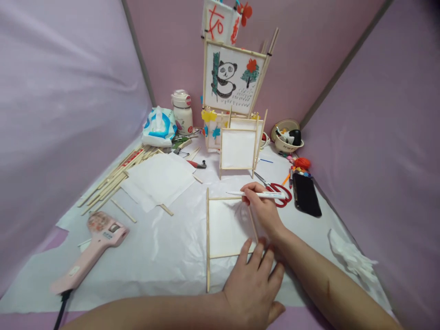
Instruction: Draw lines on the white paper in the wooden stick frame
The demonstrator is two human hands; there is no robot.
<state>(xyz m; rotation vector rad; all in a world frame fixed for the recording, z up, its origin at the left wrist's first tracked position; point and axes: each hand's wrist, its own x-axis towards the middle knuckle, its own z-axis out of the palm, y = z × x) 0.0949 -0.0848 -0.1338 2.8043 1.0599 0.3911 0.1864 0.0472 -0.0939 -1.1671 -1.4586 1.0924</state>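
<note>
A white pen [270, 195] lies almost level in my right hand [261, 208], its tip pointing left over the top bar of a wooden stick frame [208, 229]. White paper [227, 229] fills this frame, which lies flat on the table. My left hand [252, 279] rests with spread fingers on the frame's lower right corner; part of that corner is hidden beneath it. Just behind my right hand is a pair of red-handled scissors [280, 195]. Beyond the frame stands a similar paper-filled wooden frame [238, 149], upright.
Behind rises a stick structure with a panda drawing [232, 82]. To the left are a pink glue gun [92, 252], paper sheets [160, 178], wooden sticks [106, 183], a wipes pack [159, 128] and a bottle [183, 112]. A phone [307, 195], a bowl [287, 144] and crumpled tissue [352, 259] sit right.
</note>
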